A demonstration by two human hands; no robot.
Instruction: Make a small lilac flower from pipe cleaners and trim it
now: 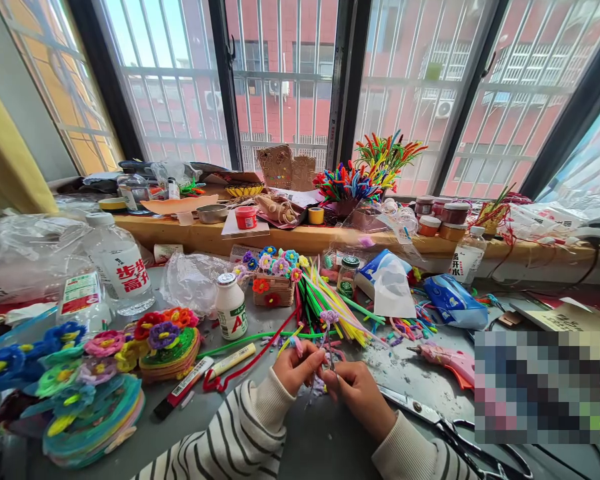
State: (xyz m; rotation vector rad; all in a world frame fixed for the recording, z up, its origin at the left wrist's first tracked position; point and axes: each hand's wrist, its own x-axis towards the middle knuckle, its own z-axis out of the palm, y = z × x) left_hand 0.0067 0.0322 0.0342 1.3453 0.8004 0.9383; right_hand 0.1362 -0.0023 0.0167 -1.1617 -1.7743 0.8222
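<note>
My left hand (297, 368) is closed in a pinch near the middle of the desk; what lies between its fingertips is too small to make out. Close beside it, my right hand (360, 395) has its fingers closed on a slim metal tool (331, 353) that points upward, its exact kind unclear. A light purple fuzzy flower (329, 318) shows just above the tool's tip. Purple fuzzy bits lie beneath the fingers, partly hidden. Behind the hands spreads a bundle of coloured pipe cleaners (325, 300), and a red pipe cleaner (267, 350) bends left of my left hand.
Large scissors (430, 413) and a pink glue gun (445, 360) lie to the right. At left stand pipe-cleaner flowers on a round base (95, 427), a white bottle (231, 307) and a water bottle (123, 267). A flower basket (274, 293) stands behind. Jars line the wooden sill (195, 235).
</note>
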